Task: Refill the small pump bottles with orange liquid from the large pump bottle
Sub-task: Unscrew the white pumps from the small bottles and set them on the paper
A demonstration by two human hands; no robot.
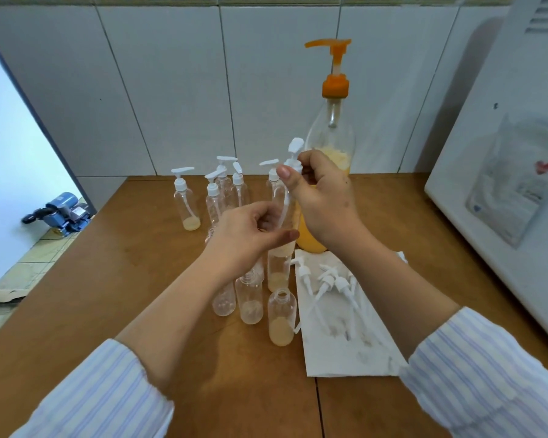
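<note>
Pinching a white pump (293, 165) by its collar, my right hand (321, 200) lifts it out of a small bottle (279, 267) that my left hand (250, 237) grips near the neck. At twelve o'clock stands the big bottle (331, 147). Four pumps (328, 284) lie on paper (345, 343) at four o'clock; three bottles (282, 317) stand open. Five at eleven o'clock are capped (184, 200). I judge no refilling has begun yet.

The right hand (321, 200) is covering the middle of the tall clear large pump bottle (331, 134) with the orange pump. The left hand (250, 238) is hiding the neck of a small clear plastic bottle (277, 273), so its grip is staying unclear. Both striped sleeves (108, 396) are running off the bottom edge.
</note>
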